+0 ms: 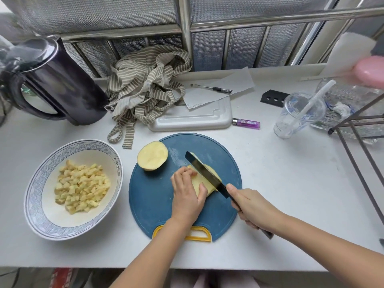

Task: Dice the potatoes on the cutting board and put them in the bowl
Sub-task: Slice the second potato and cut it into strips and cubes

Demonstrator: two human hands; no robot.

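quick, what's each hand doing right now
left hand: holds the potato piece down on the cutting board
right hand: grips the knife

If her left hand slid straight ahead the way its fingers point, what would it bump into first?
Most likely the blade of the knife. The left hand grips the potato piece, and its fingertips lie right beside that blade, though depth is hard to judge.

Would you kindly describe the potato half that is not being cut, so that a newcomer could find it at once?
Start at the round blue cutting board in the middle of the white counter. On its far-left edge, toward the bowl, lies the potato half, pale cut face up. Unlike the potato piece under the left hand and knife, nothing touches it.
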